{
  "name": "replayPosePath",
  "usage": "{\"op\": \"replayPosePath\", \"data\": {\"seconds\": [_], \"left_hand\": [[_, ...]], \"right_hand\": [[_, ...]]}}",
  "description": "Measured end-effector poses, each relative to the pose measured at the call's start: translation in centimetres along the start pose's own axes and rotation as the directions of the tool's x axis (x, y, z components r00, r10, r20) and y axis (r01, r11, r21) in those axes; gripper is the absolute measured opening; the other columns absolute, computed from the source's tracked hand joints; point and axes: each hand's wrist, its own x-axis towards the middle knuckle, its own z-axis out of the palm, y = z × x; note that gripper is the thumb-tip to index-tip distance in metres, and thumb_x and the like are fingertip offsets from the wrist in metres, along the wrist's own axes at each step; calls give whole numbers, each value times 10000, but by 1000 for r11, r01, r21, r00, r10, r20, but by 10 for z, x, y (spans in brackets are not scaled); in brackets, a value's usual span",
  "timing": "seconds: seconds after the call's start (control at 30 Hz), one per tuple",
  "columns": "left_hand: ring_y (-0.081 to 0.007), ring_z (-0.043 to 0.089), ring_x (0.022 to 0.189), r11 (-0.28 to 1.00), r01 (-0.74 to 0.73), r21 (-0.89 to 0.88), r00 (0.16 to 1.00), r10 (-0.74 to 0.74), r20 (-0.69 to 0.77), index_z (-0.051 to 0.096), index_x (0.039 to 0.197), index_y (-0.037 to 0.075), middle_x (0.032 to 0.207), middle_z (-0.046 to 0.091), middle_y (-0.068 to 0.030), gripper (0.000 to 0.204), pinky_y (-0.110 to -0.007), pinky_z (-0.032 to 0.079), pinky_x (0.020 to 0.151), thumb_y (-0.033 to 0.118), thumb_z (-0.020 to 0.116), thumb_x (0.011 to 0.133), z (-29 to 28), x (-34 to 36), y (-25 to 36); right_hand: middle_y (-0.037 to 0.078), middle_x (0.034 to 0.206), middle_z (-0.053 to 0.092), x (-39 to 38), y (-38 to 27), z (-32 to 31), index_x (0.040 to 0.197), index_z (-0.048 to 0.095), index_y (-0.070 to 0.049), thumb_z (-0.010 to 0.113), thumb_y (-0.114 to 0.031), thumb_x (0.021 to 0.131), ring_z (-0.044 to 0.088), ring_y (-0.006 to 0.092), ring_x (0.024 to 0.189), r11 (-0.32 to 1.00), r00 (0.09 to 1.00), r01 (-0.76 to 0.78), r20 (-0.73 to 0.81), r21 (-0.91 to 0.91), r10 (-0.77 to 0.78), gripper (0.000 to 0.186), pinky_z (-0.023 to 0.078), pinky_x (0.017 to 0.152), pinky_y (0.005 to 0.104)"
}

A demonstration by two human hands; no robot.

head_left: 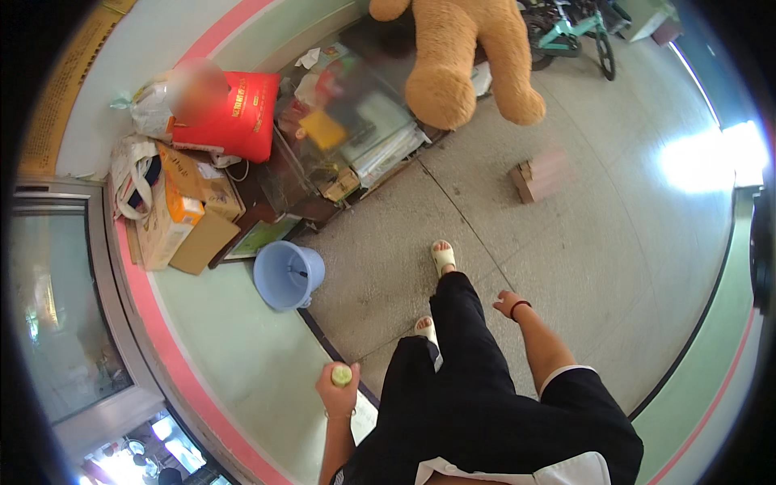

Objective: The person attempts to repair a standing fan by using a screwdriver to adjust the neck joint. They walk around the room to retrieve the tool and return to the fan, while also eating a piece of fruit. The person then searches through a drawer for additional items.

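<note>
left hand (pixel 337 390) grips green fruit (pixel 342 375) | right hand (pixel 508 304) empty, loose

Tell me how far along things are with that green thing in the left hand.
Done: the left hand already grips the small green round object, cut face up. In hand: the person is mid-step on the speckled floor, right hand empty and swinging free. Left: the blue bucket stands ahead; the object is apart from it.

A bucket (pixel 288 275) stands left of the feet, boxes (pixel 174 222) further left, a teddy bear (pixel 465 56) ahead.
</note>
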Motion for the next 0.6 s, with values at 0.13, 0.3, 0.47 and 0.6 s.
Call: {"op": "replayPosePath", "data": {"seconds": [0.13, 0.3, 0.47, 0.6], "left_hand": [[-107, 538, 589, 984, 170, -49, 985, -167, 52, 534, 720, 49, 643, 582, -33, 250, -270, 464, 575, 109, 772, 675, 54, 48, 0], [-127, 534, 574, 986, 167, 21, 958, -167, 234, 551, 722, 47, 640, 577, -45, 256, -274, 467, 570, 110, 790, 658, 126, 101, -57], [-118, 524, 579, 946, 312, 86, 927, -323, 191, 550, 732, 45, 643, 570, -36, 239, -268, 465, 574, 100, 776, 674, 202, 159, -195], [-122, 513, 596, 951, 253, 177, 955, -274, 109, 531, 733, 41, 660, 564, -46, 227, -279, 459, 583, 73, 751, 686, 255, 219, -286]], "right_hand": [[186, 1173, 564, 97, -18, -66, 1170, 540, -40, 556, -342, 818, 524, 341, 1100, 994, 997, 80, 10, -70, -80, 464, 416, 928, 404], [183, 1089, 600, 213, -108, -97, 1093, 564, -39, 591, -335, 800, 572, 327, 1011, 975, 985, 171, 12, 142, -174, 418, 446, 858, 395], [163, 1037, 600, 362, -149, -31, 1098, 543, -44, 602, -336, 808, 552, 317, 1009, 901, 925, 371, -176, 225, -337, 415, 435, 858, 394], [127, 1301, 426, 484, -172, 9, 1295, 388, -94, 667, -352, 741, 366, 343, 1211, 933, 883, 304, -310, -194, -353, 672, 360, 952, 450]]}}
